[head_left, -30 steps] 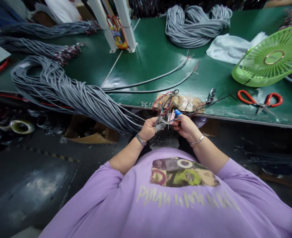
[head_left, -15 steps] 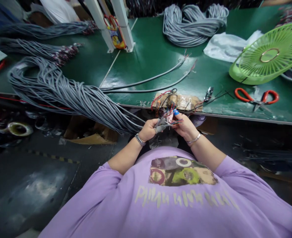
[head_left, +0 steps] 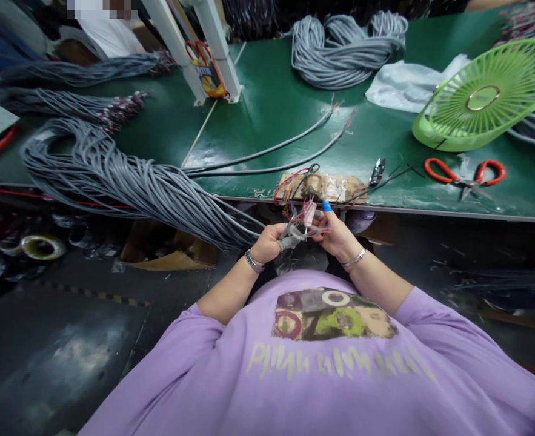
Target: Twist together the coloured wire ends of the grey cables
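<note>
My left hand (head_left: pixel 267 244) is closed around the stripped end of a grey cable (head_left: pixel 289 243), just off the bench's front edge. Thin coloured wires (head_left: pixel 318 231) fan out of that end towards my right hand (head_left: pixel 338 240), whose fingers are curled at them. A blue cover (head_left: pixel 326 206) sits on my right thumb, which points up. Between the hands is a small pale pink piece (head_left: pixel 310 214) with red and blue wires above it. To the left, a thick bundle of grey cables (head_left: pixel 131 178) hangs over the bench edge towards my left hand.
Behind the hands, a brown taped block (head_left: pixel 335 185) lies at the edge of the green bench (head_left: pixel 267 136). Orange-handled scissors (head_left: pixel 466 179), black cutters (head_left: pixel 377 172) and a green fan (head_left: pixel 483 97) are to the right. A coiled cable bundle (head_left: pixel 344 51) lies further back.
My right thumb has lifted away from the wires and now points up. The cable end in my left hand has shifted slightly. The whole view has also moved a little.
</note>
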Available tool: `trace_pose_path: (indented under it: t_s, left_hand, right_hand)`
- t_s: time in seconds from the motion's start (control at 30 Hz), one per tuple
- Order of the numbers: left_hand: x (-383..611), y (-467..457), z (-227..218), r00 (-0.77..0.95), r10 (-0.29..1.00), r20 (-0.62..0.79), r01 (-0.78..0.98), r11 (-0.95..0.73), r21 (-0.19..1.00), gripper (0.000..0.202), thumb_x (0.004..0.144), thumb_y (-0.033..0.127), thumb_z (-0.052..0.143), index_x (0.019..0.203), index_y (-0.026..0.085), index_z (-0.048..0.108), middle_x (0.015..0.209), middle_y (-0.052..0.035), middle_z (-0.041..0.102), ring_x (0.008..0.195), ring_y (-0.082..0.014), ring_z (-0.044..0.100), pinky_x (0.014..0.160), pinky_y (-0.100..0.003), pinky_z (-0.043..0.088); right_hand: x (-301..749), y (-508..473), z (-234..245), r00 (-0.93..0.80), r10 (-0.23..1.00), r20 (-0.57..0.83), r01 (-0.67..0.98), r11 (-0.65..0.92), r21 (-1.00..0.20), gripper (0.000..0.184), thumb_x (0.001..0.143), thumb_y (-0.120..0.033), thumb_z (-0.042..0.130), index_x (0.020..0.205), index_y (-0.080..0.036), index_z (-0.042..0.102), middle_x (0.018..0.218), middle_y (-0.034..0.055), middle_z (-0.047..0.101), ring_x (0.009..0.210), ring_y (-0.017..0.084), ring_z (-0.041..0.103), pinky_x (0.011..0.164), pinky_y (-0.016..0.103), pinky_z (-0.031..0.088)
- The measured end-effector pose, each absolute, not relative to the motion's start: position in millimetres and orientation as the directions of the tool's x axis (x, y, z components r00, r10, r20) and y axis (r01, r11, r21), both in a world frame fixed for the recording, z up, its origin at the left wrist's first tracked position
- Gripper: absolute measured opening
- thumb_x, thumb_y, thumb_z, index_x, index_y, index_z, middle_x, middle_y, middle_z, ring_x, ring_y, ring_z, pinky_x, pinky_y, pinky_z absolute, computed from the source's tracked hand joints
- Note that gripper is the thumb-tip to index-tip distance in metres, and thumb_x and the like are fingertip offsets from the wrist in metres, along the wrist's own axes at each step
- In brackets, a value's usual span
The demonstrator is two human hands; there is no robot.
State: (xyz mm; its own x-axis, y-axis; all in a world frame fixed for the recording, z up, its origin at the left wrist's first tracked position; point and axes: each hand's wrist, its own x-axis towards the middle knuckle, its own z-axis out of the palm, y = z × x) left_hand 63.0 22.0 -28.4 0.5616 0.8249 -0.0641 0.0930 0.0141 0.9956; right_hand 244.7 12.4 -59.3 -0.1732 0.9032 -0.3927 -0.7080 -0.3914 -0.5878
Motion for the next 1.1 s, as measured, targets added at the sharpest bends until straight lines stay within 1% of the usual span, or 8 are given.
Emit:
trace_pose_path:
  t_s: [0.1,0.3,0.47,0.57,0.67,0.9,1.03,1.1]
  left_hand:
    - [54.4,14.4,-27.3,0.587,0.806,-0.079,0.093,0.029,0.995,0.04,0.066,0.049,0.085,0.077,0.012,0.075,0.064,-0.0033,0.067,0.054,-0.0095,0.057,0.052,-0.02,0.046]
    - [33.8,-7.7,-23.7,0.585,0.81,-0.046,0.077,0.001,0.997,0.036,0.065,0.046,0.086,0.074,0.013,0.074,0.066,-0.0045,0.068,0.056,-0.012,0.061,0.054,-0.022,0.049]
    - [25.7,-17.4,-21.4,0.504,0.862,-0.054,0.075,0.018,0.997,0.038,0.066,0.05,0.085,0.073,0.013,0.075,0.061,-0.0031,0.065,0.054,-0.0113,0.06,0.052,-0.022,0.048]
    - [28.9,-15.3,-25.8,0.456,0.889,-0.044,0.081,0.008,0.997,0.04,0.065,0.051,0.085,0.072,0.013,0.074,0.06,-0.0028,0.064,0.055,-0.0111,0.059,0.052,-0.022,0.048]
    - [36.5,-9.7,-33.2,0.409,0.913,-0.003,0.054,-0.021,0.998,0.04,0.065,0.051,0.085,0.072,0.013,0.074,0.063,-0.0032,0.066,0.055,-0.0104,0.058,0.054,-0.022,0.048]
    - [53.9,3.8,-38.5,0.384,0.923,0.019,0.038,-0.036,0.999,0.04,0.067,0.051,0.084,0.08,0.014,0.075,0.065,-0.0028,0.068,0.057,-0.0099,0.059,0.058,-0.022,0.05]
    - [60.1,9.7,-37.4,0.385,0.922,0.039,0.027,-0.053,0.998,0.038,0.067,0.049,0.085,0.08,0.014,0.075,0.065,-0.0025,0.068,0.058,-0.0101,0.06,0.059,-0.022,0.05]
    - [62.4,11.9,-38.4,0.396,0.918,0.038,0.029,-0.054,0.998,0.038,0.066,0.048,0.086,0.08,0.014,0.075,0.066,-0.0026,0.069,0.059,-0.0106,0.061,0.059,-0.023,0.05]
  right_hand:
    - [248.2,9.2,-62.7,-0.171,0.893,-0.416,-0.729,-0.398,-0.556,0.062,0.072,-0.075,0.069,0.068,-0.021,0.039,0.067,0.0015,0.063,0.042,0.004,0.036,0.034,0.018,0.019]
    - [253.6,4.4,-62.9,-0.195,0.858,-0.475,-0.712,-0.456,-0.534,0.059,0.077,-0.069,0.069,0.069,-0.021,0.036,0.073,0.003,0.066,0.044,0.004,0.036,0.035,0.018,0.014]
    - [255.9,2.6,-62.3,-0.233,0.859,-0.455,-0.689,-0.476,-0.546,0.055,0.077,-0.067,0.069,0.071,-0.02,0.043,0.071,0.0015,0.064,0.042,0.004,0.029,0.035,0.018,0.009]
    - [255.1,5.0,-62.1,-0.267,0.871,-0.413,-0.675,-0.475,-0.565,0.054,0.076,-0.07,0.068,0.076,-0.019,0.051,0.071,0.0014,0.064,0.042,0.003,0.028,0.036,0.018,0.008]
    - [252.3,11.7,-58.6,-0.282,0.884,-0.373,-0.648,-0.463,-0.605,0.057,0.075,-0.073,0.067,0.079,-0.018,0.055,0.07,0.0019,0.064,0.041,0.003,0.029,0.036,0.019,0.007]
    - [244.1,21.0,-47.3,-0.131,0.936,-0.327,-0.606,-0.337,-0.72,0.057,0.068,-0.068,0.078,0.067,-0.019,0.047,0.051,-0.0057,0.044,0.04,0.004,0.03,0.036,0.018,0.015]
    - [238.1,14.7,-52.1,0.064,0.948,-0.312,-0.611,-0.21,-0.764,0.062,0.069,-0.074,0.072,0.065,-0.02,0.044,0.048,-0.0071,0.04,0.04,0.004,0.032,0.037,0.016,0.018]
    - [235.3,13.3,-54.5,0.011,0.948,-0.319,-0.611,-0.246,-0.753,0.061,0.07,-0.077,0.069,0.066,-0.019,0.048,0.048,-0.0058,0.043,0.04,0.004,0.032,0.036,0.017,0.018]
